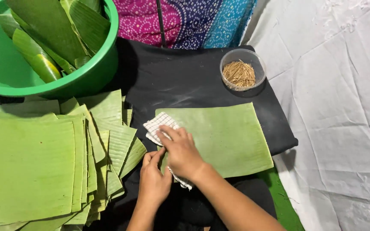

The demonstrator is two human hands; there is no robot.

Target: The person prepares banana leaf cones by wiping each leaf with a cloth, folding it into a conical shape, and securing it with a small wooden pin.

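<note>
- Two bare hands work at the near edge of one cut banana leaf sheet (223,137), which lies flat on a black cloth (180,77).
- Right hand (180,152) presses a checked white cloth (156,126) onto the sheet's left end, fingers lying together and flat on it.
- Left hand (153,179) steadies the sheet's near-left corner, fingers curled together against the edge.
- Wiping well likely means long strokes along the leaf ribs, so the sheet does not split.
- Left lies a stack of cut leaves (35,167); far left, a green tub (86,77) of rolled leaves.
- Far right of the sheet sits a clear bowl of wooden picks (241,70).
</note>
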